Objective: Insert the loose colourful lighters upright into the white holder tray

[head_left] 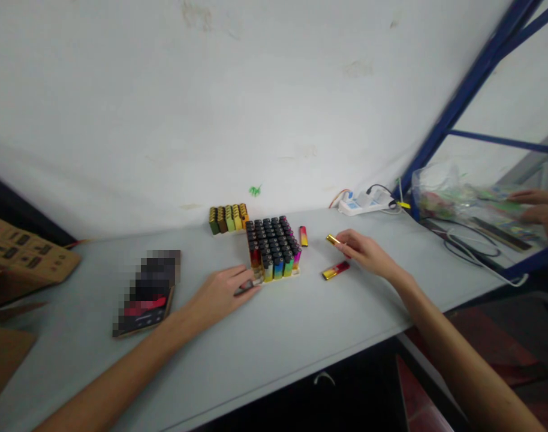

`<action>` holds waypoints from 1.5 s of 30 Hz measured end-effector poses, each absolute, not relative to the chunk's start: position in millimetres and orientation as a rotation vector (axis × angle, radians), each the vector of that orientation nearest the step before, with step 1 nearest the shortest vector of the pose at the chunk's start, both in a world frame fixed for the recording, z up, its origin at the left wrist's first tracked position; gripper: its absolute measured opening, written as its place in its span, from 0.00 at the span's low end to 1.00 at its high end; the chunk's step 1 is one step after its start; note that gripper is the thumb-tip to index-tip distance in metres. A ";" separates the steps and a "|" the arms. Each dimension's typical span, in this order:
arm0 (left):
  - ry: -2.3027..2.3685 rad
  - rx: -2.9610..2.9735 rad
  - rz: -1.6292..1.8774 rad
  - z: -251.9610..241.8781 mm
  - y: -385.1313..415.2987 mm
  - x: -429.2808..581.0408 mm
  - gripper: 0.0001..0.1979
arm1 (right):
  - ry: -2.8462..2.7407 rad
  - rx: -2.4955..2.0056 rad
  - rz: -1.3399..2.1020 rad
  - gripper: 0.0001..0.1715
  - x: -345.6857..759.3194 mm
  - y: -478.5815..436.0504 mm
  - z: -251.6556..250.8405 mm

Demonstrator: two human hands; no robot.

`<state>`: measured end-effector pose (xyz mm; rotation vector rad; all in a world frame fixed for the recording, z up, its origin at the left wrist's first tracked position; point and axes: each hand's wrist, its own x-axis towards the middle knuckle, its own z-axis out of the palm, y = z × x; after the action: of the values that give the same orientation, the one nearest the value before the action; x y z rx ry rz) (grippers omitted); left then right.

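Observation:
In the middle of the table stands a tray of lighters [276, 249], packed upright in rows with black tops and coloured bodies. At its near left corner is my left hand [229, 285], fingers closed around a small dark grey object [244, 288] whose kind I cannot make out. My right hand [357, 249], right of the tray, pinches a lighter [332, 239] with a shiny gold end. Just below that hand a red and yellow lighter [336, 270] lies flat on the table. A similar red and yellow lighter [304, 236] lies beside the tray's right side.
Behind the tray, a block of gold-topped lighters [229, 218] stands near the wall. A blurred-out phone-like device [150, 291] lies left, with cardboard boxes [26, 252] beyond. At right are a power strip [364, 203], cables, a blue frame [436, 141] and another person's hands [539, 210].

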<state>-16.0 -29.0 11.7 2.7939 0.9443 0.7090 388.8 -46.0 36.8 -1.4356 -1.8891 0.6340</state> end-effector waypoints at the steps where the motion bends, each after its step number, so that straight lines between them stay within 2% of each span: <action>1: 0.940 2.799 0.709 11.5 -28.8 -16.2 0.13 | -1.849 -1.408 0.651 0.25 385.5 -46.4 37.0; 5: 0.933 2.814 0.710 11.2 -28.1 -17.2 0.12 | -1.635 -1.342 0.757 0.28 367.7 -45.6 39.4; 11: 0.946 2.819 0.679 14.2 -28.8 -17.0 0.13 | -1.317 -1.222 0.828 0.24 330.6 -51.5 44.7; 14: 0.944 2.815 0.679 12.6 -28.1 -16.8 0.12 | -1.284 -1.168 0.885 0.26 308.1 -61.1 46.7; 17: 0.940 2.803 0.710 10.3 -27.1 -17.1 0.11 | -1.302 -1.012 1.083 0.27 283.4 -73.5 48.9; 22: 0.947 2.768 0.695 12.4 -27.8 -18.0 0.12 | -1.190 -0.841 1.377 0.24 247.5 -92.6 52.4; 25: 0.958 2.726 0.676 16.3 -29.2 -18.8 0.11 | -1.075 -0.905 1.434 0.29 234.3 -96.5 52.4; 29: 0.973 2.624 0.697 24.0 -32.5 -19.7 0.11 | -1.062 -1.020 1.322 0.35 222.1 -93.4 47.2; 35: 1.039 2.601 0.716 35.6 -34.9 -23.6 0.17 | -1.261 -1.292 0.882 0.26 212.6 -89.9 36.3; 39: 1.116 2.622 0.734 35.4 -32.4 -28.4 0.20 | -1.303 -1.325 0.844 0.24 212.8 -88.3 32.3; 45: 1.172 2.635 0.711 30.6 -29.8 -30.2 0.21 | -1.296 -1.307 0.869 0.28 214.5 -87.3 26.7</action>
<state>-30.2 -29.8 30.6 2.6346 1.1721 0.7114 214.5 -87.3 26.7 -1.3069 -1.2957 0.8693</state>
